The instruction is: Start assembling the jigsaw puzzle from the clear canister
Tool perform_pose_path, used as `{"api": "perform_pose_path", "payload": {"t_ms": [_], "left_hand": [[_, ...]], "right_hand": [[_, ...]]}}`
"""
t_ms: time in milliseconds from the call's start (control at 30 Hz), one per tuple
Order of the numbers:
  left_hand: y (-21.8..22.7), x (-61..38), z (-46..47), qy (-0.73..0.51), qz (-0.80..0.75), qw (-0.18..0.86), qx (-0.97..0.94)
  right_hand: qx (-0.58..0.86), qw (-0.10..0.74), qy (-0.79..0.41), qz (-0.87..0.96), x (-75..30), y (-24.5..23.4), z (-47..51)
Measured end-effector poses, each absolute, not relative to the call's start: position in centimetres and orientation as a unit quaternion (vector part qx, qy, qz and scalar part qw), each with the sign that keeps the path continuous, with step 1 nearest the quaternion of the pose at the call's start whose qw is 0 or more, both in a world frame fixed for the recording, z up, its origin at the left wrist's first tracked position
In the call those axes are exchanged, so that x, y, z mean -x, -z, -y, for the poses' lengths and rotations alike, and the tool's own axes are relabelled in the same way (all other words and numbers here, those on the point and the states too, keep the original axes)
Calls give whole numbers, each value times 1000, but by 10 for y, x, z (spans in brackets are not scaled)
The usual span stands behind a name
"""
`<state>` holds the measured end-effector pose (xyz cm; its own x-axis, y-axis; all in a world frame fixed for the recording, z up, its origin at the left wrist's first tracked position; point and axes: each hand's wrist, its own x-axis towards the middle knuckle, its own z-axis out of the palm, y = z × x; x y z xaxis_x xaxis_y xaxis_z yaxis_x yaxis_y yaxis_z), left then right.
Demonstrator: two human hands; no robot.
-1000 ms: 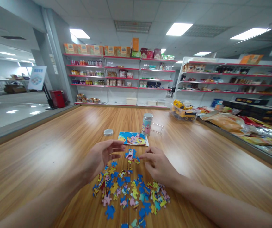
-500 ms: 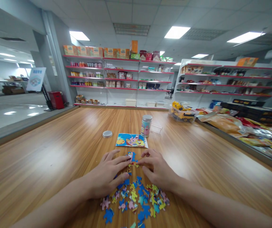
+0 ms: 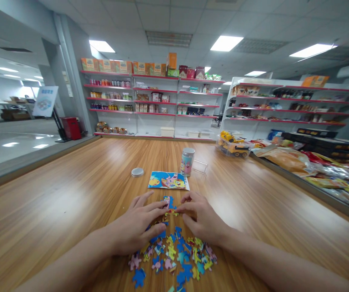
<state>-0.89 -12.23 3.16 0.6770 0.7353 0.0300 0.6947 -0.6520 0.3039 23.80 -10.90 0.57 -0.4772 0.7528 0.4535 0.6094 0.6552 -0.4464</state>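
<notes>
My left hand [image 3: 136, 227] lies flat on the wooden table [image 3: 71, 190], fingers stretched toward a small joined cluster of puzzle pieces [image 3: 169, 204]. My right hand [image 3: 201, 219] rests opposite it, fingertips curled onto the same cluster from the right. Both hands press on the cluster between them. A heap of several loose coloured puzzle pieces [image 3: 177, 255] lies just in front of my wrists, partly under my left palm. Beyond the cluster lies the puzzle's reference picture [image 3: 169, 180].
A small printed tin [image 3: 187, 161] stands behind the picture, its round lid [image 3: 137, 172] off to the left. A clear box with a yellow toy truck [image 3: 233, 147] sits far right. Snack packets [image 3: 287, 158] line the right edge. Store shelves [image 3: 162, 101] stand behind.
My left hand came down from a raised, open pose and moved right onto the puzzle cluster. My right hand shifted slightly left to meet it. In the last half second both stayed still.
</notes>
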Motion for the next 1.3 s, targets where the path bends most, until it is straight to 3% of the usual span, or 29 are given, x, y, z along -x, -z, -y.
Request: {"api": "perform_pose_path", "payload": {"t_ms": [1300], "left_hand": [[-35,11,126,-177,-295,49,-938]], "right_hand": [[393,323,-104,854,-237,-8,110]]}}
